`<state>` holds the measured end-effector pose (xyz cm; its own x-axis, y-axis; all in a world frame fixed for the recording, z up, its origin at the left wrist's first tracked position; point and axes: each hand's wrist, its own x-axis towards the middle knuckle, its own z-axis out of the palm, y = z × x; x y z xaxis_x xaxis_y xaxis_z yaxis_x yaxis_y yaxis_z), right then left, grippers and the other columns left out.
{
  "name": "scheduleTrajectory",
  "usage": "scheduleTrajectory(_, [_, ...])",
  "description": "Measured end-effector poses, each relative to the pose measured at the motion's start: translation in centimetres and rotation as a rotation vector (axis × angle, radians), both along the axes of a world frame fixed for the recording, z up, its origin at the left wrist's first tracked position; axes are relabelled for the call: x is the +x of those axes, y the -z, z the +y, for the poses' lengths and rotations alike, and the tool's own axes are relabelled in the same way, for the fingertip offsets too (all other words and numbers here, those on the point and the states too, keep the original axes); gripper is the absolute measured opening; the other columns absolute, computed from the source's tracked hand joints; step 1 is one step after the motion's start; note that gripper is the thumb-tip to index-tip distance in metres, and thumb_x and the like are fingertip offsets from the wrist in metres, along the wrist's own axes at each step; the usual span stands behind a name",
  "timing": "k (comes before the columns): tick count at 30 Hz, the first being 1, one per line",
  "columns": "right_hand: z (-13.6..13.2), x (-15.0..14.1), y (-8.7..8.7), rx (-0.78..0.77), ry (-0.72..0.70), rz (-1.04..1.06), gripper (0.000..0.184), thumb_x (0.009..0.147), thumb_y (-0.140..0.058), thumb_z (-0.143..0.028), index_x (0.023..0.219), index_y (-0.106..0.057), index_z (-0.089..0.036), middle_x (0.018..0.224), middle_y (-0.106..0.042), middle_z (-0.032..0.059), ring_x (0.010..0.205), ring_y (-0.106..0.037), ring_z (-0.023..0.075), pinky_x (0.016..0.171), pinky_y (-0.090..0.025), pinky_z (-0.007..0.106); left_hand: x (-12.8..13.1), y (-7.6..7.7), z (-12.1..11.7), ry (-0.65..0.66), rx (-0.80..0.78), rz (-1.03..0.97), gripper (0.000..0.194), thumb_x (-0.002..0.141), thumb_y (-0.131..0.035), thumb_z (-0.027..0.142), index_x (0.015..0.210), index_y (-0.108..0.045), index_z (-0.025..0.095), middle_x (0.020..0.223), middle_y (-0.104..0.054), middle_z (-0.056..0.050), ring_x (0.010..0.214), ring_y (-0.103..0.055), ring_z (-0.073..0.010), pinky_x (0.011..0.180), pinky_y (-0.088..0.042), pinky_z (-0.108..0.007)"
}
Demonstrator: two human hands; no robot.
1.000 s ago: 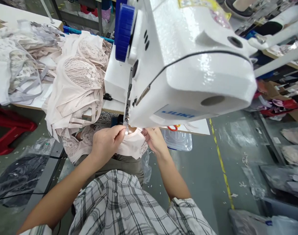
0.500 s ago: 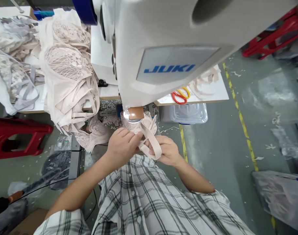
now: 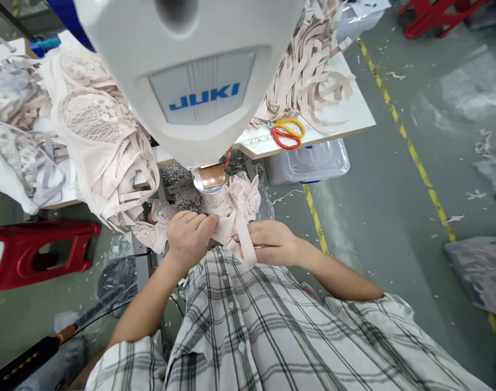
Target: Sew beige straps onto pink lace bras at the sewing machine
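The left hand [image 3: 192,237] has its fingers pinching the pink lacy cloth [image 3: 223,228], close to the white sewing machine [image 3: 199,142]. The right hand [image 3: 275,242] touches the floppy strap [image 3: 245,236]; I can't tell if its fingers squeeze. Scissors [image 3: 275,131] lie nearby.

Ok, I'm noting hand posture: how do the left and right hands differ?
The left hand is curled, its fingers bent in; the right hand has straighter fingers. The looped strap crosses in front of the right hand's fingertips, but not in front of the left hand. Both are bare and at the pale garment.
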<state>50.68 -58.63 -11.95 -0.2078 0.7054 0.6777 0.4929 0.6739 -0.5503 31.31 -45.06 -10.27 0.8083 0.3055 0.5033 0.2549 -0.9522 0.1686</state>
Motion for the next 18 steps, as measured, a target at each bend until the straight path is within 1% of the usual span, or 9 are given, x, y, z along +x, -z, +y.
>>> scheduleTrajectory(2, [-0.2, -0.2, 0.0, 0.037, 0.013, 0.000, 0.011, 0.094, -0.059, -0.017, 0.098, -0.069, -0.019, 0.101, -0.077, 0.0069, 0.107, -0.071, 0.0188, 0.089, -0.060, 0.031, 0.1, -0.1, -0.1, 0.002, -0.085, 0.028, 0.016, 0.089, -0.055, 0.020, 0.091, -0.071, 0.018, 0.056, -0.061, -0.001, 0.057, -0.054, -0.0162, 0.060, -0.036, -0.032])
scheduleTrajectory(4, [-0.4, 0.1, 0.4, -0.051, 0.037, 0.001, 0.012, 0.092, -0.062, -0.021, 0.100, -0.071, -0.023, 0.104, -0.077, 0.0051, 0.104, -0.071, 0.0181, 0.087, -0.060, 0.030, 0.0, -0.3, -0.4, 0.010, -0.355, 0.109, 0.021, 0.091, -0.054, 0.024, 0.098, -0.074, 0.020, 0.064, -0.068, -0.002, 0.062, -0.059, -0.0163, 0.062, -0.039, -0.030])
scheduleTrajectory(7, [-0.2, 2.1, 2.5, -0.408, 0.224, -0.023, 0.018, 0.093, -0.059, -0.027, 0.107, -0.071, -0.028, 0.103, -0.076, 0.0025, 0.095, -0.071, 0.0179, 0.083, -0.058, 0.031, -0.4, -0.1, -1.2, -0.040, -1.067, 0.231, 0.025, 0.092, -0.055, 0.033, 0.093, -0.076, 0.021, 0.078, -0.074, -0.003, 0.067, -0.064, -0.0159, 0.061, -0.043, -0.026])
scheduleTrajectory(9, [0.6, 4.3, 5.3, -0.646, 0.417, -0.093, 0.028, 0.094, -0.051, -0.021, 0.117, -0.066, -0.026, 0.107, -0.074, 0.0052, 0.099, -0.069, 0.0210, 0.088, -0.056, 0.036, -0.9, 0.6, -1.8, -0.131, -1.525, 0.206, 0.032, 0.089, -0.059, 0.045, 0.086, -0.076, 0.018, 0.074, -0.072, -0.003, 0.061, -0.061, -0.0146, 0.055, -0.042, -0.025])
scheduleTrajectory(10, [1.1, 5.5, 7.1, -0.734, 0.470, -0.165, 0.035, 0.092, -0.047, -0.015, 0.123, -0.062, -0.022, 0.115, -0.071, 0.0086, 0.107, -0.067, 0.0233, 0.092, -0.054, 0.039, -1.2, 1.0, -2.1, -0.177, -1.704, 0.162, 0.038, 0.087, -0.062, 0.052, 0.084, -0.076, 0.017, 0.071, -0.071, -0.003, 0.058, -0.059, -0.0137, 0.053, -0.041, -0.024])
scheduleTrajectory(11, [1.7, 6.7, 8.9, -0.819, 0.459, -0.285, 0.043, 0.089, -0.044, -0.010, 0.127, -0.059, -0.018, 0.124, -0.067, 0.0124, 0.117, -0.062, 0.0250, 0.099, -0.050, 0.041, -1.5, 1.4, -2.3, -0.216, -1.843, 0.111, 0.043, 0.083, -0.065, 0.057, 0.084, -0.075, 0.015, 0.069, -0.070, -0.003, 0.056, -0.058, -0.0131, 0.052, -0.041, -0.024])
scheduleTrajectory(13, [2.7, 8.5, 12.7, -0.941, 0.369, -0.463, 0.053, 0.081, -0.042, -0.001, 0.132, -0.055, -0.011, 0.134, -0.060, 0.0174, 0.129, -0.055, 0.0261, 0.107, -0.044, 0.039, -2.0, 1.9, -2.8, -0.258, -2.021, 0.014, 0.049, 0.076, -0.073, 0.061, 0.088, -0.076, 0.014, 0.073, -0.072, -0.005, 0.058, -0.060, -0.0132, 0.053, -0.044, -0.024])
scheduleTrajectory(15, [3.2, 9.8, 15.6, -1.016, 0.274, -0.549, 0.054, 0.077, -0.045, 0.002, 0.129, -0.057, -0.009, 0.132, -0.062, 0.0182, 0.126, -0.057, 0.0253, 0.106, -0.043, 0.036, -2.3, 2.1, -3.1, -0.265, -2.084, -0.059, 0.047, 0.072, -0.079, 0.057, 0.092, -0.077, 0.014, 0.079, -0.074, -0.006, 0.062, -0.063, -0.0138, 0.057, -0.047, -0.024])
scheduleTrajectory(18, [3.1, 10.9, 18.0, -1.096, 0.204, -0.638, 0.050, 0.077, -0.050, 0.001, 0.123, -0.062, -0.011, 0.124, -0.067, 0.0172, 0.117, -0.062, 0.0249, 0.100, -0.046, 0.034, -2.5, 1.7, -3.4, -0.256, -2.071, -0.118, 0.043, 0.071, -0.081, 0.052, 0.092, -0.077, 0.014, 0.078, -0.074, -0.005, 0.064, -0.064, -0.0140, 0.058, -0.047, -0.024])
